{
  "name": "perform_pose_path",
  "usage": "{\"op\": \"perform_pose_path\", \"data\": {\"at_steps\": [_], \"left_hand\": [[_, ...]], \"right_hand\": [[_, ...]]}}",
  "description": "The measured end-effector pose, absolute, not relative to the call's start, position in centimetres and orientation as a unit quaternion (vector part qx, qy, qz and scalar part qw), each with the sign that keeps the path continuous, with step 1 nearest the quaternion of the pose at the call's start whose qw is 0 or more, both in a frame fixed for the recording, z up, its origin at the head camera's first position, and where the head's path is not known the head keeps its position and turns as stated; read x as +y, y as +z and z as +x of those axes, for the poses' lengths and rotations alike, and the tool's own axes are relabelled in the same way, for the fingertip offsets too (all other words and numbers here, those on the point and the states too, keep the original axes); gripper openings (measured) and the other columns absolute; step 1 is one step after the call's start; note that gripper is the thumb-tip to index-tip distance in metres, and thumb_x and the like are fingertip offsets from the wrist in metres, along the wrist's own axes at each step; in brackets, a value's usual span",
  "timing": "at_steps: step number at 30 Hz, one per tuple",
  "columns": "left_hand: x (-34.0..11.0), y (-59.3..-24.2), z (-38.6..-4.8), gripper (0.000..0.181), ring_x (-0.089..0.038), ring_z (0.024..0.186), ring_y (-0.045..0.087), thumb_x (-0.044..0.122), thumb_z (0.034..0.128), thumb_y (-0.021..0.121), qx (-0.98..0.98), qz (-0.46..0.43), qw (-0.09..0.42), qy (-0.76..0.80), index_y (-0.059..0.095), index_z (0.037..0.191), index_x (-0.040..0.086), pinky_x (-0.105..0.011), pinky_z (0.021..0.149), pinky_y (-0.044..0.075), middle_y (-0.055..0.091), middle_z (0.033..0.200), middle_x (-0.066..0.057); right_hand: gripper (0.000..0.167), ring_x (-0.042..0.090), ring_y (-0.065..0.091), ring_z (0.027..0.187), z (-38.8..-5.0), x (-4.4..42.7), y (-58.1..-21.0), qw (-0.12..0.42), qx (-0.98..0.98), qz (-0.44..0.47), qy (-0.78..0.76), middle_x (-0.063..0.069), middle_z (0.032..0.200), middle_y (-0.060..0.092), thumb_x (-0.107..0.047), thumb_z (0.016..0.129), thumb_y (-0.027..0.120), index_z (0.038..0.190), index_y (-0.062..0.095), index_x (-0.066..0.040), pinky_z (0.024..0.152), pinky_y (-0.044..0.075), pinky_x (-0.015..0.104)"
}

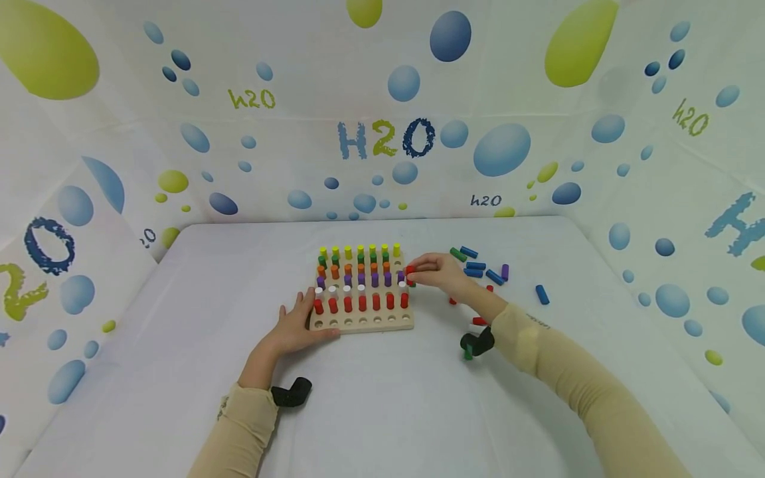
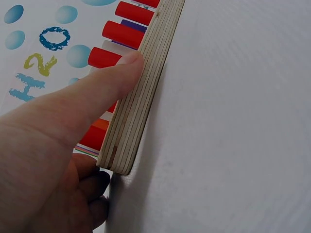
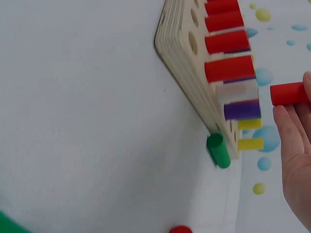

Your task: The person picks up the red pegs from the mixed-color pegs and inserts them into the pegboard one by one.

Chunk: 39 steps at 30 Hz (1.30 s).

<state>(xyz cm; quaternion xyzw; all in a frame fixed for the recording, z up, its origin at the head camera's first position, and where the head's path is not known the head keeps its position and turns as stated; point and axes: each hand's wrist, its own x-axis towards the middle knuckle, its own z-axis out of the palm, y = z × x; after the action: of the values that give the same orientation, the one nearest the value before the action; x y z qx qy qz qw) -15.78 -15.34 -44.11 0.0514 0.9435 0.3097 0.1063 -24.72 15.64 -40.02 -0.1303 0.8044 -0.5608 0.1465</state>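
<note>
A wooden board [image 1: 364,324] with rows of coloured pegs lies on the table; its front row of holes shows bare. The left hand [image 1: 294,326] rests at the board's left front corner, and in the left wrist view its thumb [image 2: 112,80] lies along the board's edge [image 2: 141,107]. Between thumb and fingers the right hand [image 1: 439,272] pinches a red peg [image 3: 289,93], held above the board's right side. Red pegs [image 1: 362,303] stand in one row, with white, purple, orange, green and yellow ones behind. A green peg [image 3: 218,150] lies beside the board in the right wrist view.
Loose blue pegs [image 1: 474,273], a purple peg [image 1: 505,272] and a green peg [image 1: 458,254] lie right of the board. One blue peg [image 1: 542,294] is farther right. A red peg [image 1: 479,321] lies near the right wrist, and another green peg [image 1: 468,353] beneath it.
</note>
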Motion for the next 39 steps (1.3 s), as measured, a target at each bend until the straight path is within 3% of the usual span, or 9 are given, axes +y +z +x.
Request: {"op": "perform_pose_path", "data": {"at_steps": [17,39], "left_hand": [[-15.3,-44.2,-15.8,0.113,-0.033,0.138,-0.003,0.058,0.0717,0.067,0.940,0.055,0.103,0.319,0.004,0.146,0.000,-0.052,0.106,-0.012,0.008,0.150,-0.022],[-15.4,-44.1,-15.8,0.112,-0.035,0.138,-0.004,0.056,0.0727,0.067,0.939,0.061,0.105,0.321,0.004,0.145,-0.002,-0.055,0.105,-0.013,0.008,0.150,-0.022]], "right_hand": [[0.029,0.018,0.062,0.090,-23.4,11.8,-39.7,0.186,0.761,-0.168,-0.598,0.013,0.105,0.064,-0.009,0.085,0.065,0.111,0.058,0.002,0.081,0.052,0.033],[0.024,0.013,0.062,0.088,-21.0,5.7,-40.5,0.196,0.778,-0.236,-0.549,0.001,0.099,0.068,-0.022,0.084,0.067,0.105,0.065,-0.010,0.077,0.051,0.029]]}}
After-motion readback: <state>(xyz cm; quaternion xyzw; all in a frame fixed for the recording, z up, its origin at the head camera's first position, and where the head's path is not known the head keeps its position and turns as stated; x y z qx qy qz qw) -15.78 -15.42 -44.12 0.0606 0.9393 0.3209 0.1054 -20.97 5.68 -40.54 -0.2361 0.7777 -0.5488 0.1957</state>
